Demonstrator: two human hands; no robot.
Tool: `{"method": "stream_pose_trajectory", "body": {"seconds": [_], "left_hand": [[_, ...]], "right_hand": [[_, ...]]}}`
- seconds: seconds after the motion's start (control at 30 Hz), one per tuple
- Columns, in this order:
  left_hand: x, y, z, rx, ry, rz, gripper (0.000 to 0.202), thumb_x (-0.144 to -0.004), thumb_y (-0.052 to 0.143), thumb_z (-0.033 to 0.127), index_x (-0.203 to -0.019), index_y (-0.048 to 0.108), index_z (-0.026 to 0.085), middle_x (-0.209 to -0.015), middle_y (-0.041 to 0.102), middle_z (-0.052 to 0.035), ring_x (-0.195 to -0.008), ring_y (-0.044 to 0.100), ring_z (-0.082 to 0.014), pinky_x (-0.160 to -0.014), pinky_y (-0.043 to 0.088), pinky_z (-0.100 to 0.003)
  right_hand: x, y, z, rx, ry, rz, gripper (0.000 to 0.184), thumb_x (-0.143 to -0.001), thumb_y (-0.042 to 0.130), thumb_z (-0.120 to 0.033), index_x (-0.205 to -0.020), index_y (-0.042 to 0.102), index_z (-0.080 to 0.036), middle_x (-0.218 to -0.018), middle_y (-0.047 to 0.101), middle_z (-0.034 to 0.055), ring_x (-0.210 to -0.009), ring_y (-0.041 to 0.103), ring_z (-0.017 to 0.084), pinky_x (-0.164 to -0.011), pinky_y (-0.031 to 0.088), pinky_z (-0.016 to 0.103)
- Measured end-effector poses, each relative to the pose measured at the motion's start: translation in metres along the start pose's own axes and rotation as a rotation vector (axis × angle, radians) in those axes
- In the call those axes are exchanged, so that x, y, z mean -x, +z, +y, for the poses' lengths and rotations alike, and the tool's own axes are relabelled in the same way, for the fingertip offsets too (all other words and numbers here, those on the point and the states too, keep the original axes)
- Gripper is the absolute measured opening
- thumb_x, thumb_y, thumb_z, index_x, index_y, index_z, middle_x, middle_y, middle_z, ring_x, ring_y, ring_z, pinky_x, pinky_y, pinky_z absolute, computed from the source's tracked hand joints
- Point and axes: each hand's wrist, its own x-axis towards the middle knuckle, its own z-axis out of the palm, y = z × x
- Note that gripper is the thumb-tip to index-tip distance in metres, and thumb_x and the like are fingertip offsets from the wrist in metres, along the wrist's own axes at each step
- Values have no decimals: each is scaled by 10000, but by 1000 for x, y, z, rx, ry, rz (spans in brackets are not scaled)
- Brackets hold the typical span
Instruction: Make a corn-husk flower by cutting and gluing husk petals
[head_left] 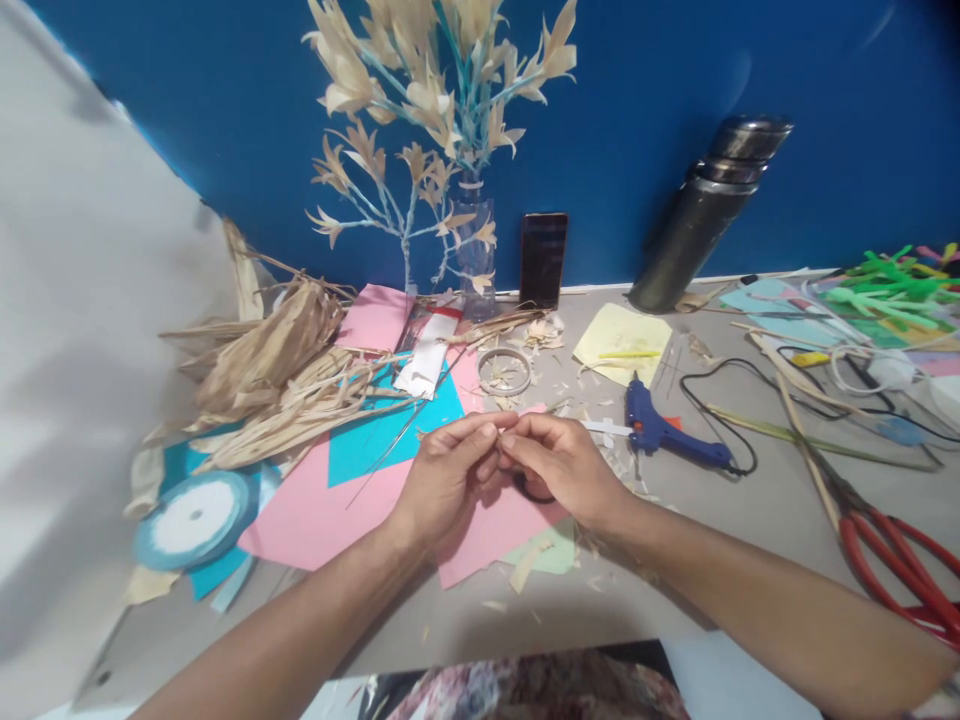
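Observation:
My left hand (446, 475) and my right hand (559, 462) meet fingertip to fingertip over a pink paper sheet (322, 510) on the grey table (750, 500). Both hands pinch a small pale strip (501, 430) between thumb and fingers; it is too small to name for certain. A thin wire (390, 450) lies slanted across the teal paper (375, 440) just left of my left hand. A blue glue gun (664, 430) lies right of my right hand, with its nozzle pointing toward the hands.
A heap of dried husks (277, 375) and a blue ribbon spool (191, 520) lie at the left. A vase of husk flowers (465, 240), a phone (543, 258) and a steel flask (705, 215) stand at the blue wall. Red scissors (892, 555) lie at the right.

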Motion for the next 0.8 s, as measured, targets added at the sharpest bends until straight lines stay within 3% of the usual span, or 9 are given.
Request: {"method": "stream_pose_trajectory", "body": {"seconds": [0.17, 0.4, 0.53, 0.67, 0.8], "left_hand": [[0, 0, 0, -1, 33, 12, 222, -756, 805, 303, -867, 779, 113, -491, 449, 37, -515, 378, -72, -513, 326, -194], [-2, 0, 3, 175, -95, 14, 250, -625, 907, 272, -740, 749, 117, -456, 399, 70, -456, 326, -38, -483, 325, -175], [-3, 1, 5, 187, -101, 19, 288, -552, 944, 255, -676, 728, 109, -458, 431, 62, -447, 355, -31, -476, 329, -166], [-4, -2, 4, 194, -99, -11, 251, -589, 927, 224, -665, 713, 114, -490, 453, 57, -462, 401, -36, -506, 371, -169], [-5, -6, 2, 198, -108, -65, 228, -678, 876, 220, -639, 672, 125, -489, 414, 64, -468, 423, -53, -505, 387, -180]], "right_hand": [[0, 1, -2, 20, -9, -17, 257, -901, 629, -328, -707, 624, -160, -639, 617, -14, -479, 458, 58, -445, 328, 183], [0, 1, 3, 1, -30, -35, 227, -902, 635, -336, -755, 638, -163, -649, 610, -21, -468, 422, 52, -455, 331, 185], [2, 2, 0, -18, -35, -54, 237, -902, 635, -348, -752, 641, -164, -576, 549, -47, -442, 375, 51, -464, 337, 194], [3, 3, -4, -19, -39, -77, 249, -914, 611, -344, -738, 624, -169, -475, 420, -88, -422, 346, 56, -466, 335, 195], [2, 2, -2, 65, -52, -77, 266, -943, 571, -363, -766, 615, -170, -516, 475, -72, -447, 416, 64, -467, 351, 194]]}}
